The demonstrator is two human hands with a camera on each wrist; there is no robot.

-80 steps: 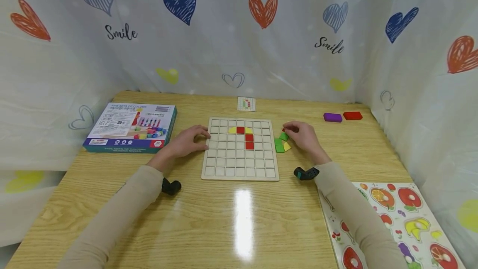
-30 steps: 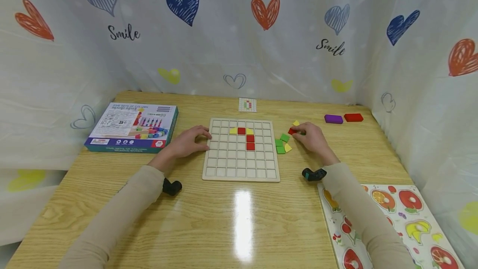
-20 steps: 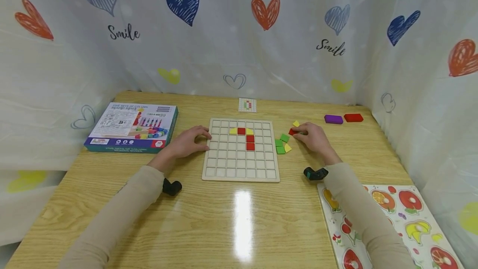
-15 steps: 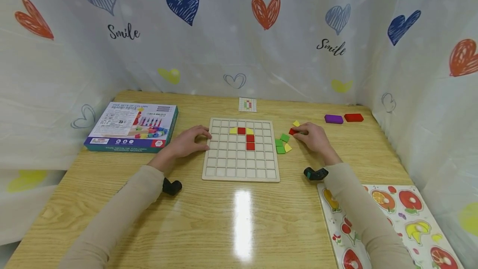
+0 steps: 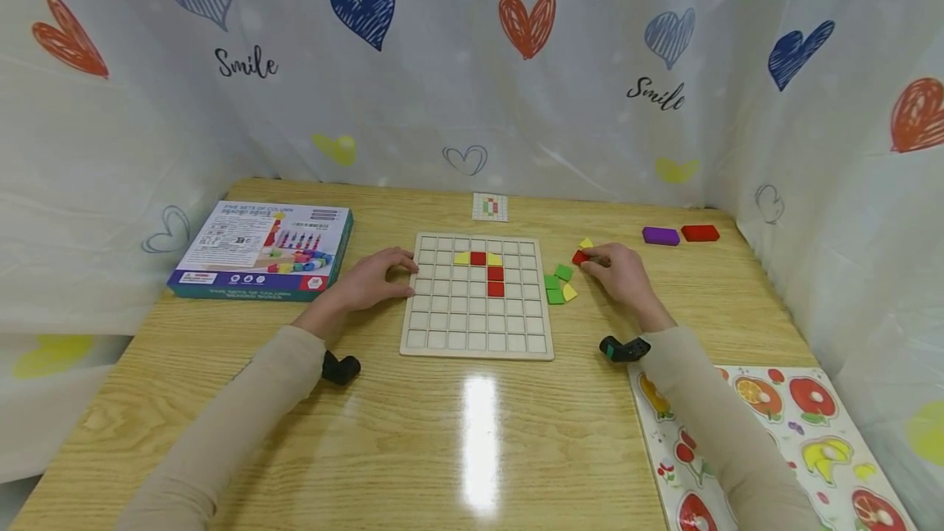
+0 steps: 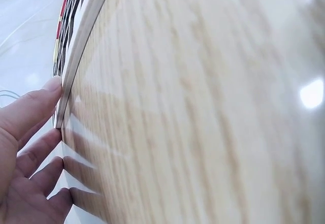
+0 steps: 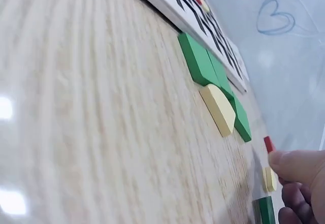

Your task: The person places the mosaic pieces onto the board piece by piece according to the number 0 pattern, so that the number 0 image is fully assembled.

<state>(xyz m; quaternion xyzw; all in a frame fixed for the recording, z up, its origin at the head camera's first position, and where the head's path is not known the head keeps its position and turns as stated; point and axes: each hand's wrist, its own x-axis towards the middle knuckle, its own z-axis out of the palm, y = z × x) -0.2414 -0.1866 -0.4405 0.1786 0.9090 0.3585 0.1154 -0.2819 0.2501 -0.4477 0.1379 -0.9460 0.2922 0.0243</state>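
My left hand (image 5: 378,279) rests at the left edge of a white gridded board (image 5: 446,322), its thumb and fingers touching the rim with a gap between them. On the board sit three red square tiles (image 5: 496,274) and two yellow rounded ones. Right of it, my right hand (image 5: 618,273) pinches a red tile (image 7: 268,144) between thumb and finger. Beside that tile is a yellow piece (image 5: 586,243). Nearer the board lie three green tiles (image 5: 564,272) and a yellow rounded piece (image 7: 219,109). A dark green piece (image 7: 266,211) shows under my right hand in the right wrist view.
A small pattern card (image 5: 490,206) lies behind the board. A flat box (image 5: 261,252) is at the left. Purple (image 5: 660,236) and red (image 5: 701,233) blocks stand far right. A fruit puzzle board (image 5: 782,424) lies beneath my right forearm. White curtains (image 5: 472,88) hang behind.
My right hand has moved slightly right, away from the green tiles, drawing the red tile along and uncovering a yellow piece. During the last second it stays nearly still. My left hand keeps its place.
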